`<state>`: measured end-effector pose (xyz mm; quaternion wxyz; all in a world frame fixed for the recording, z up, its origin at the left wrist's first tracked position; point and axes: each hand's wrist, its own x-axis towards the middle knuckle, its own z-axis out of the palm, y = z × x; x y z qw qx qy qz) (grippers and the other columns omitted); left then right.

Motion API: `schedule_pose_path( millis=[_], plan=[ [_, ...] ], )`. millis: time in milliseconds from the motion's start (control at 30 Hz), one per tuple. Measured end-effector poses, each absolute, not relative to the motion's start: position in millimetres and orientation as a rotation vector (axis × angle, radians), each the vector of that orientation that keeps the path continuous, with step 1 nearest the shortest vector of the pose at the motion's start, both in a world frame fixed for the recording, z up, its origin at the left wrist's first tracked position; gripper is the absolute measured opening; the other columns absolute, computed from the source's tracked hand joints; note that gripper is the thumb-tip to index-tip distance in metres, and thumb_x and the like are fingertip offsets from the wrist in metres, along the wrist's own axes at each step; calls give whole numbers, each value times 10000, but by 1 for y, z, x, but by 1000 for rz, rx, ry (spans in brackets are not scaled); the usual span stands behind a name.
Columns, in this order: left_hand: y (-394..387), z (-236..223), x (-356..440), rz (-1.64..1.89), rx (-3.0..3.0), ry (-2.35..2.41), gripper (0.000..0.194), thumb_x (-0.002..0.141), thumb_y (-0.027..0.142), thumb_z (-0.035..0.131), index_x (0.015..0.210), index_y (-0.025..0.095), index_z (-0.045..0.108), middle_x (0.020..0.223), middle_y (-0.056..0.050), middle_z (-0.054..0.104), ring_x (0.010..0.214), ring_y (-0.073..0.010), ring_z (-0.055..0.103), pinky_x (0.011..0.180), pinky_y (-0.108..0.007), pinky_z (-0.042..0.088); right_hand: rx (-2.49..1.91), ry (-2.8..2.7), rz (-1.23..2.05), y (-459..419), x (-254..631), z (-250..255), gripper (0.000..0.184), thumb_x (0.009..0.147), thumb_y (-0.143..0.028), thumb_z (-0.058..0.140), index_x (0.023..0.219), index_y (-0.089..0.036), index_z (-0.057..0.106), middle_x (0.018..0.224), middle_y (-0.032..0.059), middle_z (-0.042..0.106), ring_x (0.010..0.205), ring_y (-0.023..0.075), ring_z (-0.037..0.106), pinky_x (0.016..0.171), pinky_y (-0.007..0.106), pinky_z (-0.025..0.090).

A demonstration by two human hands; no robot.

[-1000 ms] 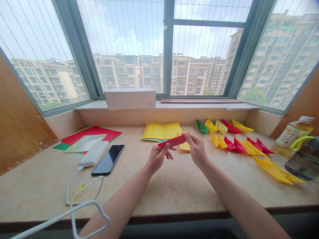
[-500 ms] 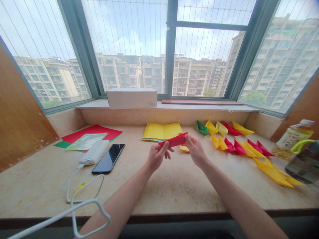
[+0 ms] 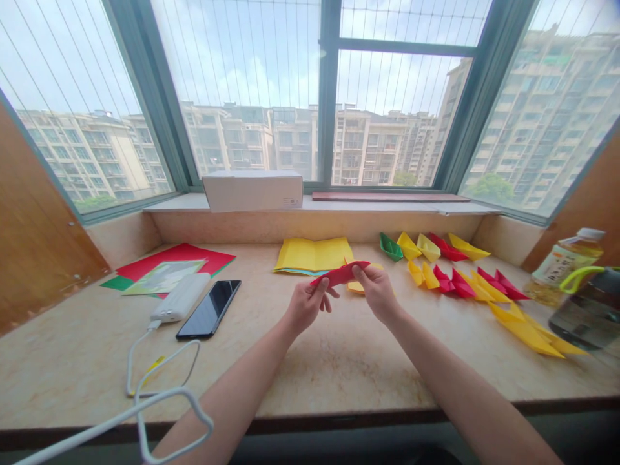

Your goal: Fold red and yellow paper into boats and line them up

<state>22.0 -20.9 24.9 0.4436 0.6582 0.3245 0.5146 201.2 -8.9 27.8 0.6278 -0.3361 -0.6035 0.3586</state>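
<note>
Between my two hands, raised over the counter, is a narrow piece of folded red paper (image 3: 341, 274). My left hand (image 3: 307, 306) pinches its left end, thumb on top, with the other fingers curled below. The right end is pinched by my right hand (image 3: 378, 292). Behind the red paper lie stacked yellow sheets (image 3: 312, 255) with a blue edge showing beneath. A small yellow-orange paper piece (image 3: 356, 288) is partly hidden behind my right hand. To the right stand several folded paper boats, among them a green one (image 3: 390, 247) and a yellow one (image 3: 526, 329).
At left lie red sheets (image 3: 159, 258), a white power bank (image 3: 181, 298), a black phone (image 3: 209, 310) and a white cable (image 3: 169, 395) crossing the front edge. A bottle (image 3: 564, 265) and a dark container (image 3: 588, 310) stand far right. A white box (image 3: 252, 192) rests on the sill.
The red paper has tilted and bent slightly in my hands, its right end curving. Both hands keep their grip. The whole view has shifted a little.
</note>
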Motion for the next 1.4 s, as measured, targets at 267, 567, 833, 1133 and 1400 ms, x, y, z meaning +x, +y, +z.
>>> schedule_pose_path(
  millis=[267,567,833,1133,1400],
  plan=[
    [-8,15,19,1271,1597,771,509,852,579,534,815,96,690,767,-117,726,410,-100,573,389,-213,391,-775,-1449,707,-4,201,26,400,879,-538,551,1045,-204,696,979,80,737,928,248,685,824,404,547],
    [1,10,11,1234,1733,879,460,881,480,535,1206,168,627,979,-93,707,495,-80,592,430,-189,417,-885,-1700,27,-9,214,27,220,894,-335,595,1087,-266,675,1193,92,597,1108,244,575,944,442,479],
    [0,11,12,1208,1754,869,442,867,472,555,1187,177,632,997,-88,694,505,-88,598,430,-195,430,-917,-1878,-134,-7,217,22,166,883,-279,606,1009,-288,714,1242,90,571,1141,274,551,970,505,434],
    [-2,11,12,1165,1823,919,449,858,478,562,1182,172,621,851,-49,697,507,-105,615,436,-206,442,-984,-1994,-221,-9,221,27,109,887,-277,613,944,-271,705,1184,71,631,1110,264,557,948,456,404],
    [-8,18,11,1130,1849,921,424,839,473,597,1125,164,643,870,-69,712,536,-118,629,428,-201,447,-951,-2082,-265,-15,220,31,104,864,-337,648,905,-243,666,1178,73,631,1096,258,555,952,430,369]
  ],
)
